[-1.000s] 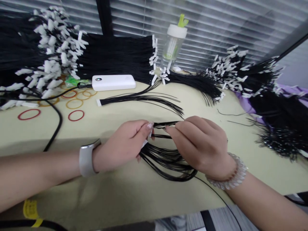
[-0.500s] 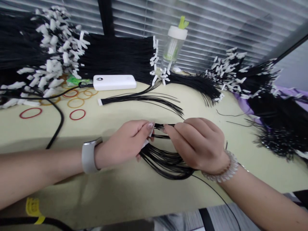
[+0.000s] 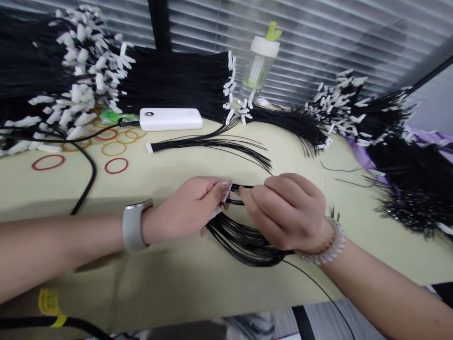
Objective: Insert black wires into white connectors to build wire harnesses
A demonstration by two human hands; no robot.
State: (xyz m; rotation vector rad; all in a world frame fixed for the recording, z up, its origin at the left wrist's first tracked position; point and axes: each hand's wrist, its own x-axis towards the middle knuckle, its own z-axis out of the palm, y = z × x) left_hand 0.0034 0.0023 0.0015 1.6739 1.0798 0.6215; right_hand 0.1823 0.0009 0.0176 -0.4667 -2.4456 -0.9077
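I see the pale yellow tabletop [image 3: 170, 288] filling most of the frame, with window blinds [image 3: 318, 33] slanting across the top. A broad stack of black wire harnesses [image 3: 173, 80] lies at upper centre-left, its right edge tipped with white connectors, and a looser harness pile [image 3: 414, 174] sits at the right edge. In the centre I have both bare hands facing each other over the black wire bundle [image 3: 244, 241], which loops below and between them. The left hand [image 3: 186, 208] pinches its white connector end [image 3: 215, 214] between thumb and fingers; the right hand [image 3: 288, 212], fingers curled closed, pinches wires just to the right of that, its fingertips partly hidden from me. A clear bottle [image 3: 256, 71] with a white lid stands at upper centre. A single loose harness [image 3: 208, 140] lies above the hands, just below a white power bank [image 3: 171, 119] with a black cable at its left end. Smallest, a red rubber band [image 3: 116, 173] rests left of centre.
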